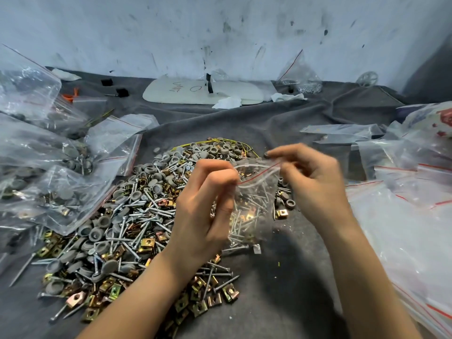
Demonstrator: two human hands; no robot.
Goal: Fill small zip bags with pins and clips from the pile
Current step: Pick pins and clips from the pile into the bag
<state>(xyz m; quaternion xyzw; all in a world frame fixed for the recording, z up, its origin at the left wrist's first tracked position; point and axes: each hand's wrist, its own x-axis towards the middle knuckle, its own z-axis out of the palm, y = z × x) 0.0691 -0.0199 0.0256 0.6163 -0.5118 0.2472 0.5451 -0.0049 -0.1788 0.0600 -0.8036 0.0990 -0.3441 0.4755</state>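
The right hand (315, 177) is blurry, the left hand (205, 206) hides part of the bag (256, 199), and the big bags (411, 228) run off the right edge.

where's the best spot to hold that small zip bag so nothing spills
Pinch the zip strip at the top, one end from each side, as the left hand and right hand do now. The small zip bag hangs mouth up, with screws weighing its bottom.

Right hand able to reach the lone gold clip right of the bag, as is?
Probably not yet. The right hand pinches the mouth of the zip bag, so its fingers are taken. The gold clip lies bare on the cloth just below; the way looks free once it lets go.
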